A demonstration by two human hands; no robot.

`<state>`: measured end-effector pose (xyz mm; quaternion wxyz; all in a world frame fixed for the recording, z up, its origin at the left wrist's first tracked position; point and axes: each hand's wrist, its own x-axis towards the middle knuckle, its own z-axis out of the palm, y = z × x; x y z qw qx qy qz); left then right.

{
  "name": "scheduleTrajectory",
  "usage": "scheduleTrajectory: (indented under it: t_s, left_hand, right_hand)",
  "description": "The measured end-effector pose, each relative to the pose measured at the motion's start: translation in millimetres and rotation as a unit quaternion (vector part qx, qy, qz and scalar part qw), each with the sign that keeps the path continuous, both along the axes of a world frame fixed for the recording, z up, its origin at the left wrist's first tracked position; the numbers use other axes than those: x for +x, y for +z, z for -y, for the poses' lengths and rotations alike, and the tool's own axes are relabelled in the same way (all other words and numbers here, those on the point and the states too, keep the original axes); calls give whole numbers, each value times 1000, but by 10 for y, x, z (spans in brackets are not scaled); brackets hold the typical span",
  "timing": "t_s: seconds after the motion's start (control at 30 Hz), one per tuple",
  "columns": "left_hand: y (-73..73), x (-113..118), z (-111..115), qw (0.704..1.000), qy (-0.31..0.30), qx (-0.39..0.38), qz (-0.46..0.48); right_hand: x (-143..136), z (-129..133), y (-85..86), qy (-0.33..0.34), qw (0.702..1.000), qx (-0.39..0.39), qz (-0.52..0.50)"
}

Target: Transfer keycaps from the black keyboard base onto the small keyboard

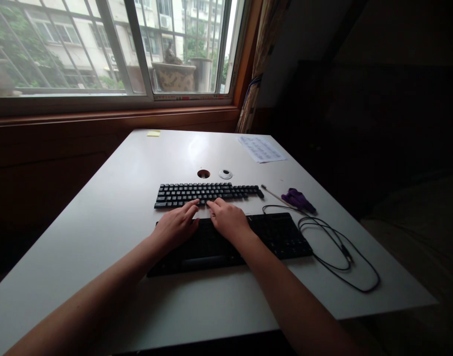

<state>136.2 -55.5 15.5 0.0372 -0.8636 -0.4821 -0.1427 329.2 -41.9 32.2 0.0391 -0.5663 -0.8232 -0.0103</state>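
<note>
Small black keycaps (192, 193), blocky and pale-marked on top, lay in close, straight rows on the smooth white bench (111, 198), with a stepped outline toward the right end. The left hand (177, 222), bare and palm down, reached with bent fingers to the near edge of these rows; the right hand (228, 217) came in just beside it, its fingertips at the same edge. Whether either grip was spread or pinching a keycap, I could not tell, as the hands hid their own undersides.

Beneath both wrists stretched a long, flat black keyboard body (281, 237), with a faint sheen along its near side. A thin black rubbery cable (359, 289) spread in loose loops off its right side. Near the cable lay a crumpled purple cloth (297, 199), soft and deeply folded, beside a slender pale stick (274, 194) with a dark tip.

Beyond the rows, a round hole (203, 174) sat near a white ring-shaped cover (225, 174). Farther off lay a thin printed paper sheet (261, 149) and a flat yellow slip (153, 133).
</note>
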Motion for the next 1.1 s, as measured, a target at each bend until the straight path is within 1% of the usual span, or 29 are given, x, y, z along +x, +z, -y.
scheduleTrajectory:
  t_s: [0.17, 0.47, 0.7, 1.1]
  left_hand:
    - [9, 3, 4, 1000, -3, 3, -5]
    - [-11, 11, -2, 1000, 0, 0, -7]
    - [15, 21, 7, 1000, 0, 6, -20]
    - [5, 20, 3, 1000, -7, 1, 5]
  right_hand:
    - [3, 8, 12, -3, 1000, -1, -13]
    - [-1, -10, -7, -6, 1000, -8, -8]
    - [-25, 1, 1, -11, 1000, -3, -6]
    - [-14, -7, -30, -8, 1000, 5, -4]
